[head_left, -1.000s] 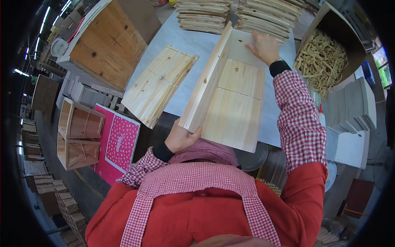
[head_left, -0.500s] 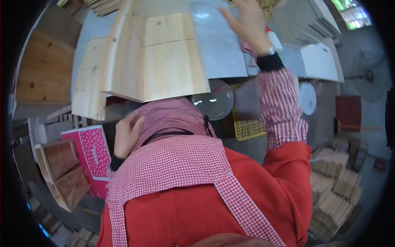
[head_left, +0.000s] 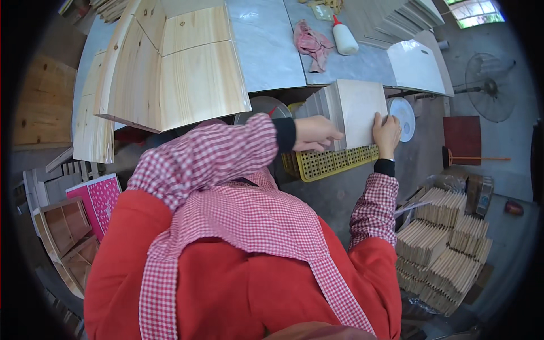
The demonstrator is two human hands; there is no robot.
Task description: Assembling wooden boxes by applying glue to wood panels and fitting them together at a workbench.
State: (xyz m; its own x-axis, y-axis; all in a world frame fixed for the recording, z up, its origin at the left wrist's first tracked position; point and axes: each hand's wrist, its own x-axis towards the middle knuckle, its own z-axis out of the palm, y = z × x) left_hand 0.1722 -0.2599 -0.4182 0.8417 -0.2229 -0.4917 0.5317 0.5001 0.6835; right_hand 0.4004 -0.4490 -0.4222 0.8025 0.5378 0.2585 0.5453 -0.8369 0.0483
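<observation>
A stack of thin pale wooden boards [head_left: 364,110] stands over the yellow plastic basket [head_left: 331,168], just off the table's front edge. My left hand [head_left: 317,133] reaches across to its left side, fingers curled at the edges of the front boards. At the opposite side my right hand [head_left: 387,136] grips the edge of the front board, thumb and fingers closed about it. Left of the hands, on the table, sits an assembled pine box frame [head_left: 195,79] with grooved panels.
On the grey table [head_left: 266,51] lie a pink cloth [head_left: 311,45] and a white glue bottle [head_left: 345,39] with a red tip. More thin panels [head_left: 405,20] lean at the back right. Bundled wood strips [head_left: 442,243] and a standing fan [head_left: 490,86] are to the right.
My right hand has come back from the far side of the table to the stacked boards. My left hand has crossed rightward to them. The view has shifted right.
</observation>
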